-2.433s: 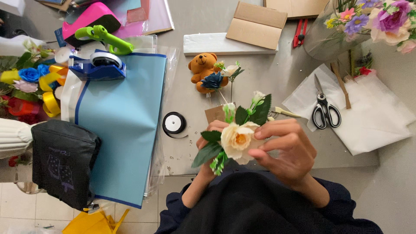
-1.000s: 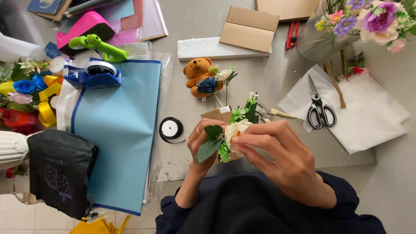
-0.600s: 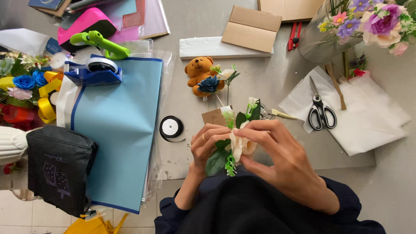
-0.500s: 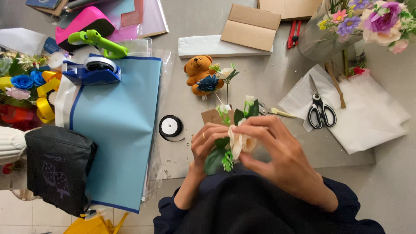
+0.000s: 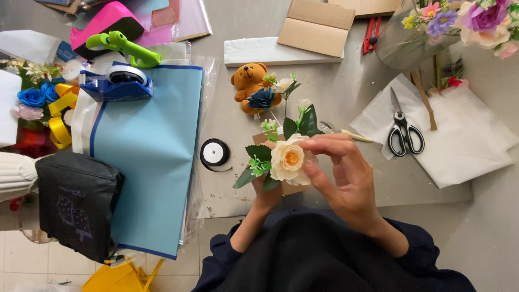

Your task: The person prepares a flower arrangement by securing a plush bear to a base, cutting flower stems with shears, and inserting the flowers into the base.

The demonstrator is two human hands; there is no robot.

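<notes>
Head view: your right hand [image 5: 346,178] holds its fingertips [image 5: 312,145] closed on the petals of a cream rose [image 5: 286,160], which sits above the grey table's [image 5: 346,103] near edge, in front of your chest. Your left hand [image 5: 267,193] is under the bloom, mostly hidden; its fingers appear wrapped around the stem, with green leaves [image 5: 258,162] spreading beside it. A ribbon spool [image 5: 214,153] lies just left of the flower, a teddy bear [image 5: 250,86] beyond it, scissors [image 5: 403,130] on white paper [image 5: 459,140] to the right.
</notes>
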